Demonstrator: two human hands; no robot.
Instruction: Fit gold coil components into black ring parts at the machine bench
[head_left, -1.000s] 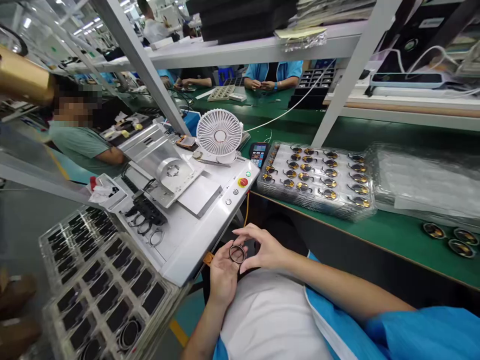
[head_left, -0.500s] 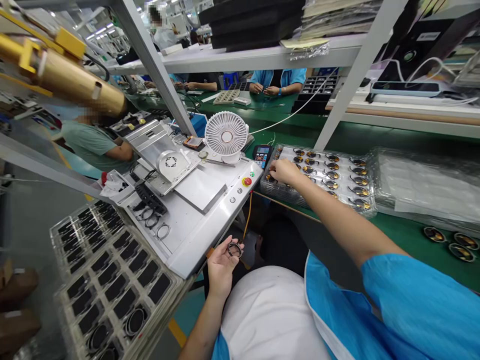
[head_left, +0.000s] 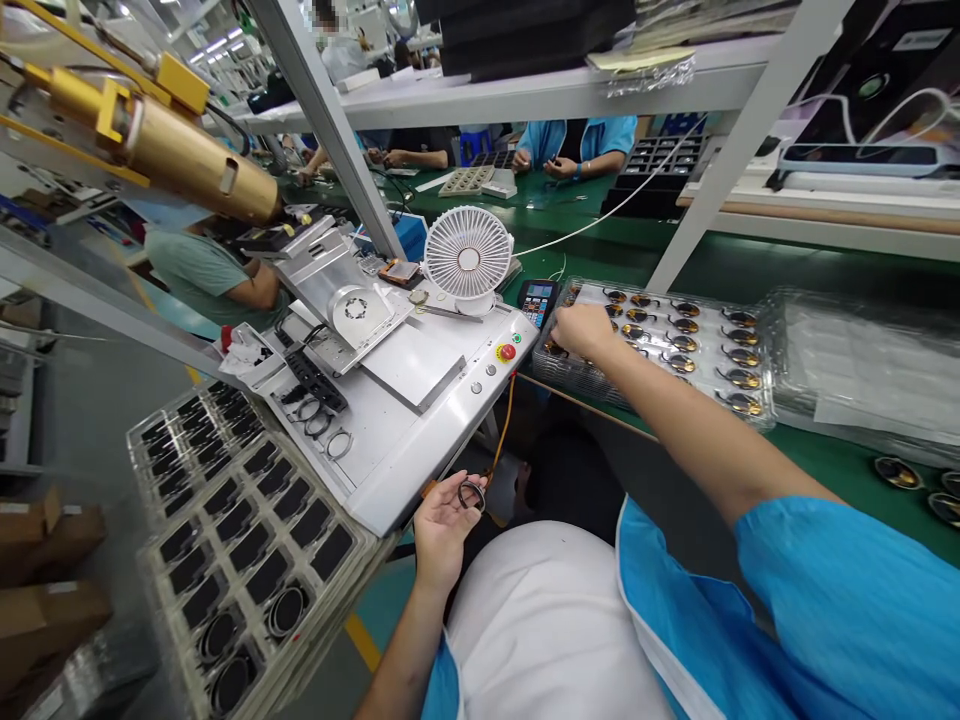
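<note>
Near centre, the half-curled left hand (head_left: 441, 525) cradles a dark ring (head_left: 462, 496), likely for security; farther right, the right hand (head_left: 589, 332) bends over a clear plastic tray (head_left: 709, 350), openness and grip hidden.

Clear tray stack (head_left: 581, 382) on green bench (head_left: 825, 458).

the single view — worn on the head — faces forward and down, close above the left hand (head_left: 441, 522), with the green counter (head_left: 819, 456) farther off.
</note>
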